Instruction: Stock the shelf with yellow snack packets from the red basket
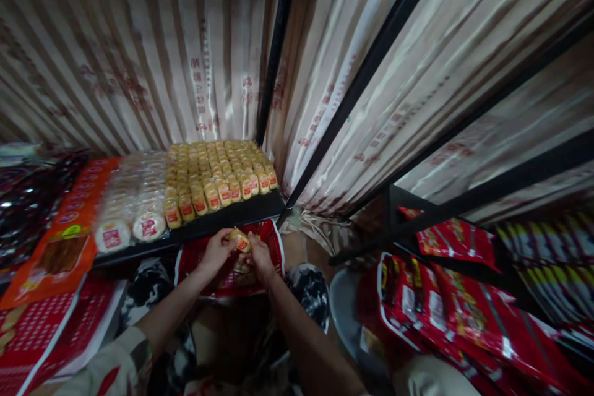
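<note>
Between them, my left hand (218, 251) and my right hand (260, 253) hold a small yellow-wrapped snack (240, 240) with a red and white label. The fingers of each hand are closed on one side of it. Below my hands is a red plastic basket (277, 247) with a pale rim, resting at my knees. A few small pale pieces show inside it, partly covered by my right hand. Rows of matching yellow-wrapped snacks (218, 173) stand on the dark shelf just beyond the basket.
Left of the rows lie round white packaged cakes (149, 226), an orange packet (65, 241) and another red basket (41, 334). At the right, red packets (464, 309) fill a basket beside a grey tub (346, 303). Black metal posts (346, 96) slant before printed sheeting (208, 43).
</note>
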Available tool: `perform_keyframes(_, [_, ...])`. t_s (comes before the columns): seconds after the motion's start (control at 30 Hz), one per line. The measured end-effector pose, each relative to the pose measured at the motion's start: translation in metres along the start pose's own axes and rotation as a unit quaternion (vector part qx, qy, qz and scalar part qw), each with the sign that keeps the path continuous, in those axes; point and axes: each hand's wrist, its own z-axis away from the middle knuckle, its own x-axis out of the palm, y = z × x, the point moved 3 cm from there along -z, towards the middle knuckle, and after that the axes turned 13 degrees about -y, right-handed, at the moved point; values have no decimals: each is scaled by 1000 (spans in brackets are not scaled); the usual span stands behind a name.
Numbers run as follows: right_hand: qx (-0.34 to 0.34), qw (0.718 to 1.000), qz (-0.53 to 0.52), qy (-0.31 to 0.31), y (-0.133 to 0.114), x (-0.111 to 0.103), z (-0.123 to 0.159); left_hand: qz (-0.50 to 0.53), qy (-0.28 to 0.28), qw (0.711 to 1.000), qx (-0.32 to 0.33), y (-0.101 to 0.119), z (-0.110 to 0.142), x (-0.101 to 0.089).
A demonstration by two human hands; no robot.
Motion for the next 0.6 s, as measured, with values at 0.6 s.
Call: perform_keyframes(0.6, [-362, 830, 382, 187, -60, -23, 9, -62, 1, 993, 96, 59, -82, 35])
